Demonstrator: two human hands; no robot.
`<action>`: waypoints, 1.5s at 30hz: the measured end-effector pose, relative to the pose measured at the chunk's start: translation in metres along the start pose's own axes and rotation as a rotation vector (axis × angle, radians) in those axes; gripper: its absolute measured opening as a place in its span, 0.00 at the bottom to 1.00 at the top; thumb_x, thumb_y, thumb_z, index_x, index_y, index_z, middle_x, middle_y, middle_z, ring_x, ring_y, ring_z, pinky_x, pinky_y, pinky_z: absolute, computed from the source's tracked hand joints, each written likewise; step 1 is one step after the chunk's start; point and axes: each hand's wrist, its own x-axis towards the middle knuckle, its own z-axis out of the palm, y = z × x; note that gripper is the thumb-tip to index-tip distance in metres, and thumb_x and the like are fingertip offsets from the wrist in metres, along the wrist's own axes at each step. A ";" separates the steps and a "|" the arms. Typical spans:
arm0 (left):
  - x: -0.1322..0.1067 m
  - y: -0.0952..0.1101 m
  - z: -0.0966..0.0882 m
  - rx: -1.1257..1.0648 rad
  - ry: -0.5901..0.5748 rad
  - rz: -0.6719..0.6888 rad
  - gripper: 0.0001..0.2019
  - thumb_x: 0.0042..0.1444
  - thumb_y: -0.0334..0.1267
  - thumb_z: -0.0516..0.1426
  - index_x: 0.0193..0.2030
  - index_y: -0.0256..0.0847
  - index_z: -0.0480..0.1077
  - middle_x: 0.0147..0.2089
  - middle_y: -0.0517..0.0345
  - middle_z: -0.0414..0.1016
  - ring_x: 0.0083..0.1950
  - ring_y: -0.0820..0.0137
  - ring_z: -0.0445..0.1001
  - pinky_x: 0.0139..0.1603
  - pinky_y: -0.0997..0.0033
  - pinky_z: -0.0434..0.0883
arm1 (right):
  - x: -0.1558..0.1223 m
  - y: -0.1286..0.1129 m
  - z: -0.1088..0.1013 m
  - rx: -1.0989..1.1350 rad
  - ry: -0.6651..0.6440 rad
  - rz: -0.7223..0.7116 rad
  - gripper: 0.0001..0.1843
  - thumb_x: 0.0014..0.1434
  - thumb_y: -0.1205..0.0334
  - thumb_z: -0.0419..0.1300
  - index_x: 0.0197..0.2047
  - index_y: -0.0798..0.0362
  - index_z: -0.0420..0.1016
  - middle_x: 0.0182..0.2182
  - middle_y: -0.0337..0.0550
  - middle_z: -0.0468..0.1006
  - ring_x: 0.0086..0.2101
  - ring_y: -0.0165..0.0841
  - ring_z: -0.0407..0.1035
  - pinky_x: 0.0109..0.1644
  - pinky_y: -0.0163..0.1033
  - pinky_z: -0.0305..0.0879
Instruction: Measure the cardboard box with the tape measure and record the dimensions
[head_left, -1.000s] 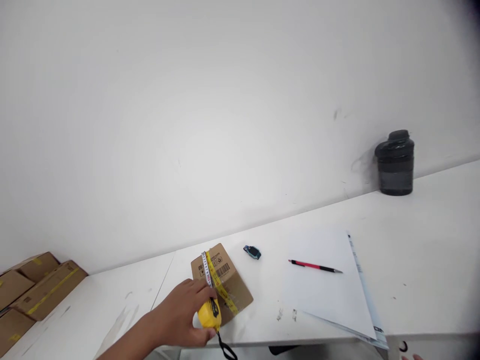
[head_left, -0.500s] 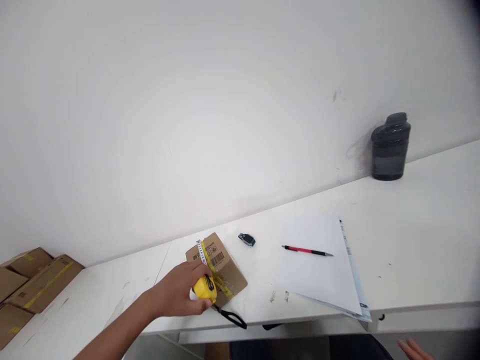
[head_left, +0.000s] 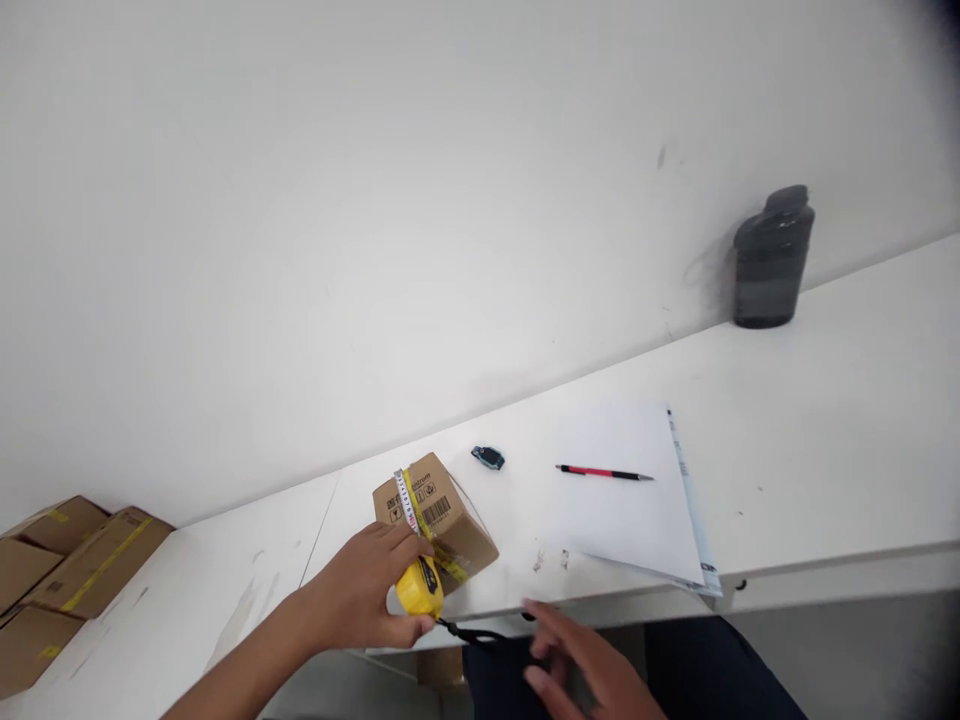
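Observation:
My left hand [head_left: 371, 590] is closed around a yellow tape measure [head_left: 420, 588] at the near left corner of a small cardboard box [head_left: 474, 545]. The pulled-out blade [head_left: 405, 492] lies across the box top, its metal end by the far edge. Part of the blade is hidden under my fingers. A black wrist strap [head_left: 472, 634] hangs from the tape measure over the table's front edge. My right hand [head_left: 589, 665] is in front of the table edge, fingers apart and slightly curled, holding nothing.
A red and black pen [head_left: 604, 472] lies on white paper sheets [head_left: 637, 535] right of the box. A dark watch [head_left: 488, 457] is behind the box. A dark bottle [head_left: 770, 265] stands against the wall. Several cardboard boxes [head_left: 105, 560] are stacked at the far left.
My right hand has come in from the lower right corner toward the table's front edge. The tape measure has shifted slightly right and down, with more blade showing. The camera view has tilted a little.

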 end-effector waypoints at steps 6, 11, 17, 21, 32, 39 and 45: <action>-0.003 0.002 0.015 -0.067 0.028 0.010 0.40 0.50 0.59 0.60 0.65 0.45 0.52 0.56 0.46 0.72 0.53 0.53 0.73 0.55 0.51 0.67 | 0.052 -0.049 0.036 -0.226 -0.097 -0.289 0.32 0.57 0.60 0.62 0.64 0.53 0.61 0.57 0.56 0.71 0.51 0.46 0.71 0.47 0.50 0.74; -0.002 0.004 0.022 -0.142 0.035 0.022 0.43 0.50 0.61 0.60 0.67 0.46 0.49 0.58 0.46 0.71 0.56 0.53 0.71 0.58 0.51 0.66 | 0.062 -0.059 0.058 -0.236 0.025 -0.359 0.26 0.58 0.65 0.57 0.60 0.60 0.63 0.54 0.60 0.73 0.50 0.46 0.71 0.46 0.49 0.75; 0.016 -0.030 0.012 -0.218 0.212 -0.049 0.33 0.61 0.66 0.40 0.62 0.46 0.61 0.54 0.49 0.73 0.56 0.58 0.70 0.63 0.51 0.59 | 0.067 -0.058 0.060 -0.263 0.150 -0.376 0.26 0.57 0.73 0.54 0.60 0.58 0.63 0.51 0.58 0.75 0.48 0.43 0.73 0.46 0.46 0.75; 0.052 -0.064 0.023 -0.310 0.387 -0.601 0.25 0.63 0.58 0.44 0.53 0.43 0.68 0.58 0.48 0.70 0.58 0.58 0.67 0.55 0.59 0.65 | 0.063 -0.061 0.059 -0.260 0.147 -0.395 0.28 0.53 0.76 0.53 0.58 0.56 0.65 0.48 0.56 0.75 0.46 0.42 0.74 0.45 0.44 0.77; 0.076 -0.075 0.071 -0.456 0.454 -0.827 0.23 0.56 0.64 0.51 0.39 0.45 0.64 0.38 0.57 0.77 0.36 0.64 0.74 0.34 0.68 0.64 | 0.054 -0.063 0.070 -0.098 0.115 -0.343 0.26 0.58 0.72 0.55 0.60 0.56 0.59 0.50 0.58 0.71 0.51 0.42 0.71 0.49 0.46 0.76; 0.075 -0.062 0.066 -0.349 0.512 -0.909 0.19 0.56 0.61 0.54 0.35 0.46 0.65 0.36 0.58 0.78 0.36 0.64 0.74 0.33 0.68 0.60 | 0.056 -0.065 0.080 -0.113 0.131 -0.361 0.20 0.63 0.62 0.55 0.57 0.54 0.60 0.51 0.57 0.73 0.48 0.41 0.74 0.43 0.43 0.78; 0.073 -0.058 0.065 -0.259 0.503 -0.811 0.20 0.62 0.59 0.49 0.35 0.47 0.70 0.38 0.59 0.79 0.38 0.64 0.74 0.34 0.68 0.59 | 0.062 -0.066 0.077 -0.224 0.125 -0.368 0.16 0.60 0.64 0.56 0.52 0.50 0.66 0.47 0.54 0.73 0.45 0.42 0.75 0.40 0.43 0.78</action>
